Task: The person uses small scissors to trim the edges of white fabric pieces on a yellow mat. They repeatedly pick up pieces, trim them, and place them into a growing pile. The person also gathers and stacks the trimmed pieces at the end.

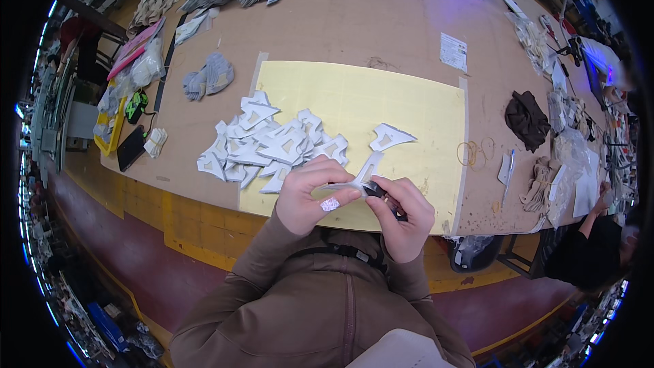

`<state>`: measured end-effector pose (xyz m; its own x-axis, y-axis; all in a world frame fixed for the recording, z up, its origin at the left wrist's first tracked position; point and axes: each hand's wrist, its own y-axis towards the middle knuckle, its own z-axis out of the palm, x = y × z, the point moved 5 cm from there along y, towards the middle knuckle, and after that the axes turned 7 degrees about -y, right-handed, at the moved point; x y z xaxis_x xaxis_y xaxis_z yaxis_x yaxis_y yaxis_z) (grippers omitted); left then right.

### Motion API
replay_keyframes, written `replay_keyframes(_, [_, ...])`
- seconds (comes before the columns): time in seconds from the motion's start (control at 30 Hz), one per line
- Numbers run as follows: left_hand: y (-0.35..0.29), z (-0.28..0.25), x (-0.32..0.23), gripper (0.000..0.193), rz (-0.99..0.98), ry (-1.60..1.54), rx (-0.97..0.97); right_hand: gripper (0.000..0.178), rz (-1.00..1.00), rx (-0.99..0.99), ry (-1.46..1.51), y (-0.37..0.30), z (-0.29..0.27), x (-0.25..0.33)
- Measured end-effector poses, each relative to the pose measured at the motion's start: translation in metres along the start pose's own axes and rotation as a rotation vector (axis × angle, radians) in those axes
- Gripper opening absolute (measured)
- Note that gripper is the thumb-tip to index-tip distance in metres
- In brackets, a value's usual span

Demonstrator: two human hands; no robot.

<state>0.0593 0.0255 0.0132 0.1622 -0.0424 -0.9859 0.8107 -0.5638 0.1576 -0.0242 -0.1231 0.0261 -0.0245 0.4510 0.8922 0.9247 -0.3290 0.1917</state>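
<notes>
My left hand (319, 192) is closed, pinching a white Y-shaped cut piece (368, 167) between thumb and fingers above the yellow sheet's front edge. A small printed patch sits on that thumb. My right hand (403, 212) is closed round a small black tool (375, 191), its kind mostly hidden by the fingers; the tool's end meets the lower part of the piece. Just beyond my hands lies a single white piece (391, 137) with a cut-out. To the left is a loose pile of similar white pieces (269, 143), overlapping one another.
A yellow sheet (361, 88) is taped to the brown table (327, 27). Grey gloves (209, 76) lie left, a black phone (131, 148) at the left edge. Rubber bands (475, 153), a pen (509, 177) and a dark cloth (526, 120) lie right. Another person (593, 249) sits at the far right.
</notes>
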Motion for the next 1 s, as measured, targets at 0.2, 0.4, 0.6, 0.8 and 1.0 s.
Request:
replay_keyframes(0.2, [-0.004, -0.027, 0.024, 0.021, -0.294, 0.022, -0.209, 0.032, -0.109, -0.065, -0.017, 0.0, -0.009, 0.004])
replay_keyframes(0.4, [-0.005, -0.068, 0.027, 0.029, -0.076, 0.942, -0.318, 0.031, -0.033, -0.068, -0.077, 0.002, -0.012, -0.003])
replay_keyframes(0.6, [-0.001, -0.032, 0.011, 0.026, -0.03, 0.216, -0.03, 0.031, -0.106, -0.055, -0.099, 0.005, -0.003, -0.005])
replay_keyframes(0.8, [0.007, 0.006, 0.013, 0.015, -0.084, -0.055, 0.082, 0.03, -0.186, -0.024, -0.205, 0.003, -0.004, -0.005])
replay_keyframes(1.0, [0.005, 0.011, 0.019, 0.01, -0.126, -0.015, 0.116, 0.028, -0.188, 0.073, -0.205, 0.002, -0.006, -0.012])
